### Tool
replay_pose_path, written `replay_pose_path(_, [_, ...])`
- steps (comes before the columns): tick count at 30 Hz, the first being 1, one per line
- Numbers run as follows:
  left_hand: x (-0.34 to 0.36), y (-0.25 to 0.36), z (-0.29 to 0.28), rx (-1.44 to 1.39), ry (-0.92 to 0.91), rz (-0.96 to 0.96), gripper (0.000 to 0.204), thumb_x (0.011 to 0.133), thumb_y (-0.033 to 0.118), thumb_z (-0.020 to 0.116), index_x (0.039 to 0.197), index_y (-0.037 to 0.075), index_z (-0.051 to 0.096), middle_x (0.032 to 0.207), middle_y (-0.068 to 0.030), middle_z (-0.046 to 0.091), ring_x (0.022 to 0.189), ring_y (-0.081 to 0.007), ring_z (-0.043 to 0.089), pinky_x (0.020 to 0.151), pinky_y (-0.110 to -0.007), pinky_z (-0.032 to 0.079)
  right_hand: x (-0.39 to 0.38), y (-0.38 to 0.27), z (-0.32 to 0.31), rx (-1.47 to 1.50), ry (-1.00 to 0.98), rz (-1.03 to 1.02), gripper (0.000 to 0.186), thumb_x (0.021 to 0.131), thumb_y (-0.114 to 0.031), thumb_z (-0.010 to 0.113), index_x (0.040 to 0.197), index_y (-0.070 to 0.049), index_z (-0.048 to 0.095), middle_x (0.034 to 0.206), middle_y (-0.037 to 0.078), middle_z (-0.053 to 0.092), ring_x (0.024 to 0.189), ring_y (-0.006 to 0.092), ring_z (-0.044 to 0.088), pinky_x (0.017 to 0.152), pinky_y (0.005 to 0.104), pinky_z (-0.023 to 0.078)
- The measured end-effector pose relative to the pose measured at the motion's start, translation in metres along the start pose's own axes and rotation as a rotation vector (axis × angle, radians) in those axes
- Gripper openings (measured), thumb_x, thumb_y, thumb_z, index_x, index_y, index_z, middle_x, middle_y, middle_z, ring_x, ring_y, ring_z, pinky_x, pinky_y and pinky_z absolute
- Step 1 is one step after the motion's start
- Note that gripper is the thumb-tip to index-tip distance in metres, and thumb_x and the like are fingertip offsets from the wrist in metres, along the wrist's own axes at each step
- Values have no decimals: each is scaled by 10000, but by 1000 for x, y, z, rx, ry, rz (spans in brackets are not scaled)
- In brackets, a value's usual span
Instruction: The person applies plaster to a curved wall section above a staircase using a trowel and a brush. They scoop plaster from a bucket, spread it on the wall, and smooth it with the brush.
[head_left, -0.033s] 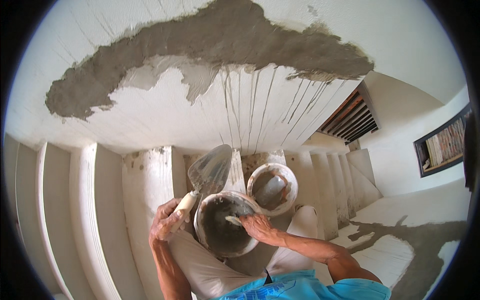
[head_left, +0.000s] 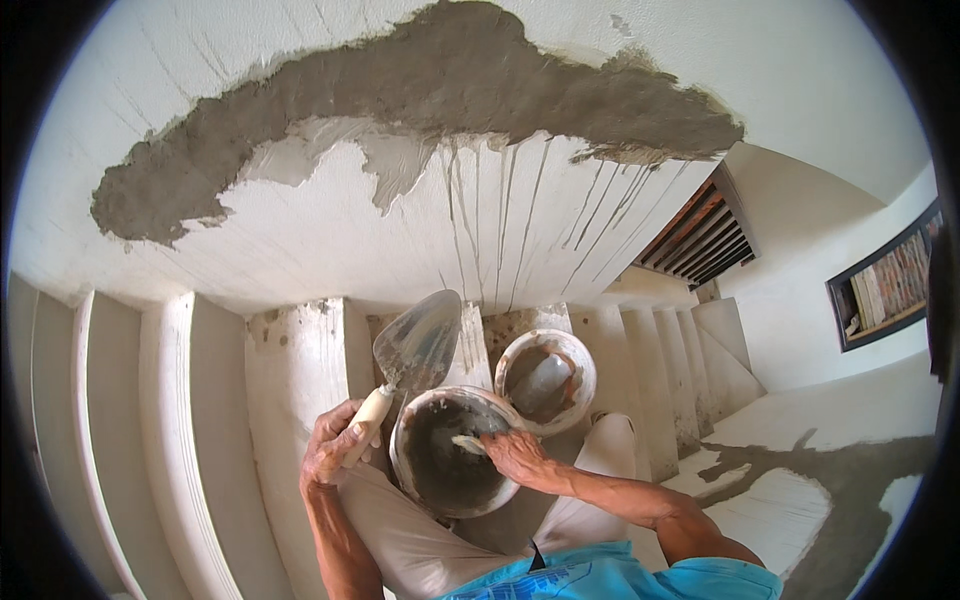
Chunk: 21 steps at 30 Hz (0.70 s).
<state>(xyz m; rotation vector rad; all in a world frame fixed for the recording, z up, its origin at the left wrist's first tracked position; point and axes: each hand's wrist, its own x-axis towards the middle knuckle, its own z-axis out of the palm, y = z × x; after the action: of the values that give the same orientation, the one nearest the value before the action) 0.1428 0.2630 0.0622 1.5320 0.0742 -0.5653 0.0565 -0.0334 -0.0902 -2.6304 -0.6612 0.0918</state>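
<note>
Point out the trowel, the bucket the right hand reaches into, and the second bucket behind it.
trowel (head_left: pixel 420 345), head view, on the flat metal blade.
near bucket (head_left: pixel 440 478), head view, on its grey inner wall.
second bucket (head_left: pixel 580 362), head view, on its white rim.

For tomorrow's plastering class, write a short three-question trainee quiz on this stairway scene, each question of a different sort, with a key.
1. True or false: the left hand holds a trowel by its pale handle.
2. Multiple choice: the right hand is at the rim of A) the near bucket, B) the far bucket, C) the window grille.
3. Fill in: the grey mortar patch on the white wall has thin ____ running down below it.

Key: 1 true; 2 A; 3 streaks.
</note>
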Motion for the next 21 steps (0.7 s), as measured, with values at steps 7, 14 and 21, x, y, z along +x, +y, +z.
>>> replay_pose_path(7, [3,0,7,-246,-72,164,737,782,526,798,1222,-31,598,796,-103,669,588,-135,588,526,-245,476,-11,1,-18,167,-20,176,158,844,-69,550,943,-28,665,716,173,693,672,355,711,585,481,552])
replay_pose_path(14, [20,13,51,-473,-244,212,592,844,383,782,1236,-11,578,920,-126,661,712,-165,610,610,-292,499,0,-15,-55,188,233,119,252,777,-96,674,1010,1,685,896,146,641,922,337,639,777,447,527])
replay_pose_path(21, [30,2,105,-196,-41,332,359,965,155,663,1276,2,567,976,-49,634,764,-98,585,630,-258,504,58,-63,-112,1065,578,191,717,998,-557,517,1407,32,487,1200,185,619,1139,274,602,989,372,458])
